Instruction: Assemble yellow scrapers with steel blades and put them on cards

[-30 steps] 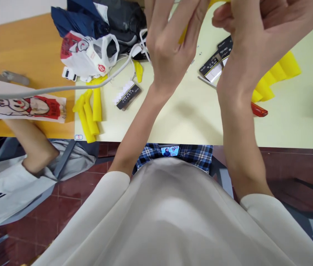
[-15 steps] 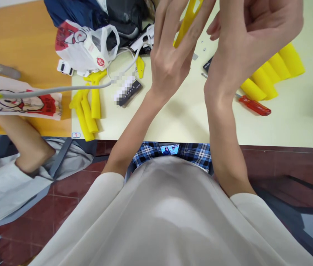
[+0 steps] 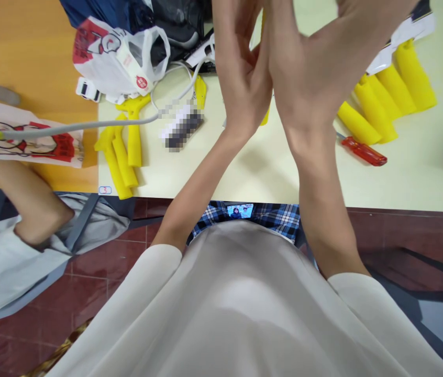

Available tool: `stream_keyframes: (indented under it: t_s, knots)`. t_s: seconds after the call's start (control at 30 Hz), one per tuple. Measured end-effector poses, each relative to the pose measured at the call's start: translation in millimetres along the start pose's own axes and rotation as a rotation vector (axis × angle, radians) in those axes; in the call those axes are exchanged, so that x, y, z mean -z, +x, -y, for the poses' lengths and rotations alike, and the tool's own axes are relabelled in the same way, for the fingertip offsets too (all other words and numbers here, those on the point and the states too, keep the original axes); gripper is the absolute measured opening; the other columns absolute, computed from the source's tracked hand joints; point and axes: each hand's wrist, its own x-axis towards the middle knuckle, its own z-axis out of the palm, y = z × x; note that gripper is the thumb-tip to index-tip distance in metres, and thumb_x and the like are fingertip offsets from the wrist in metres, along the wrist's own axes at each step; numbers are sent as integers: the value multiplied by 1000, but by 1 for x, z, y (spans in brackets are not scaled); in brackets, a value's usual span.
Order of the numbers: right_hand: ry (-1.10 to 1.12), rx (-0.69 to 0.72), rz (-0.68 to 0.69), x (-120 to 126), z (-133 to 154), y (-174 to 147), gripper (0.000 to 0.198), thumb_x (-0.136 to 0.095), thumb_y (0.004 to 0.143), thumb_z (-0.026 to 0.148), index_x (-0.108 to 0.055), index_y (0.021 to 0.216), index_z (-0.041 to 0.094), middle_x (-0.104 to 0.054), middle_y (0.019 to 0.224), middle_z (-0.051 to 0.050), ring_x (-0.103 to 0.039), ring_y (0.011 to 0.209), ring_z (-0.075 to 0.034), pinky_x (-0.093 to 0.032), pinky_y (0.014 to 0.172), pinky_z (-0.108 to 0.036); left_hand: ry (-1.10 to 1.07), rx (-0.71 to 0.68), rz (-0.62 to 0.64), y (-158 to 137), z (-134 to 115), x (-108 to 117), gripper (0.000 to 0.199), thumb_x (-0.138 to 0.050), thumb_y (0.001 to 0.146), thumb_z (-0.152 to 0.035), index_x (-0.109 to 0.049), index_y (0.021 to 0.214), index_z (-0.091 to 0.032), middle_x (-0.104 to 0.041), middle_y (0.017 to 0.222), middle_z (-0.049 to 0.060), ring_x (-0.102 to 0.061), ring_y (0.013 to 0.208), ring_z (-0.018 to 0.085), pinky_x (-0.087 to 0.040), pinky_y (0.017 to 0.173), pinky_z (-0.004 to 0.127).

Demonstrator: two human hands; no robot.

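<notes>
Pale smooth tabletop [image 3: 245, 178]; left hand [image 3: 241, 78] and right hand [image 3: 311, 68] pressed together around yellow plastic piece [image 3: 265, 116]

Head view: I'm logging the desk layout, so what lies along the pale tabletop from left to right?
Yellow handles → blurred dark box → left hand → right hand → red screwdriver → yellow sleeves.

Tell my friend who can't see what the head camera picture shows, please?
Two bare hands, the left hand and the right hand, press together above a pale table, with a bit of a yellow plastic piece showing between them. Yellow handles and a red screwdriver lie to the right, more yellow pieces and a plastic bag to the left.
</notes>
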Motion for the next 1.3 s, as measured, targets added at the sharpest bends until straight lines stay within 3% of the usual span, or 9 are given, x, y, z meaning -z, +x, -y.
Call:
stream_keyframes:
  t_s: [0.1, 0.2, 0.4, 0.57, 0.67, 0.8, 0.97, 1.17, 1.3]
  knots:
    - [-304, 160, -187, 7, -15, -9, 47, -46, 120, 48, -83, 132, 22, -76, 134, -3, -71, 139, -28, -47, 128, -49, -34, -105, -17, 6, 14, 8, 81, -39, 122, -10, 2, 181, -47, -51, 175, -14, -45, 168, 19, -45, 132, 26]
    - [-358, 277, 19, 11, -34, -17, 43, -45, 120, 39, -73, 149, 23, -74, 143, -4, -66, 146, -27, -49, 127, -56, -67, 76, 1, 8, 28, 26, 51, -51, 119, -15, -45, 163, -41, -61, 167, -14, -56, 162, 22, -53, 130, 28]
    - [-347, 272, 316, 6, -62, -35, 58, -24, 124, 42, -53, 170, 24, -64, 163, -4, -52, 163, -22, -29, 144, -58, -272, 375, 63, 2, 40, 58, 43, -76, 102, -22, -70, 137, -45, -83, 121, -9, -65, 154, 25, -65, 116, 38]
    - [-216, 254, 337, -4, -81, -47, 56, -27, 124, 43, -59, 165, 22, -69, 156, -5, -58, 155, -22, -30, 143, -52, -341, 432, 155, -4, 46, 77, 28, -77, 100, -18, -72, 118, -39, -83, 109, -10, -59, 156, 23, -60, 119, 39]
    - [-94, 196, 277, -3, -86, -51, 53, -28, 122, 47, -64, 158, 31, -71, 152, -2, -65, 145, -20, -38, 141, -47, -333, 441, 223, -6, 50, 84, 24, -86, 99, -23, -74, 111, -40, -82, 108, -10, -53, 160, 25, -64, 99, 32]
    - [-21, 47, 202, 2, -72, -53, 50, -26, 120, 43, -63, 153, 36, -72, 152, -1, -65, 147, -17, -48, 133, -43, -357, 508, 214, -1, 54, 86, 23, -83, 96, -18, -70, 108, -33, -81, 106, -6, -72, 144, 28, -62, 68, 26]
    - [-91, -108, -30, 3, -70, -48, 50, -16, 116, 37, -59, 144, 37, -75, 137, -7, -70, 133, -23, -51, 124, -46, -370, 569, 201, 4, 51, 86, 25, -82, 96, -15, -67, 112, -29, -83, 120, -1, -75, 141, 30, -58, 63, 22]
    - [-347, -30, 101, 5, -122, -45, 27, -56, 103, 49, -69, 120, 32, -70, 128, -10, -53, 126, -31, -45, 114, -56, -342, 461, 201, 13, 43, 99, 19, -78, 105, -19, -73, 113, -35, -81, 125, -8, -46, 167, 32, -57, 77, 25]
    - [-394, -72, 215, -2, -135, -47, 33, -55, 104, 56, -77, 117, 34, -70, 127, -10, -46, 127, -34, -39, 112, -60, -362, 395, 222, 21, 41, 106, 19, -76, 104, -17, -69, 114, -31, -79, 128, -8, -58, 159, 29, -54, 71, 23]
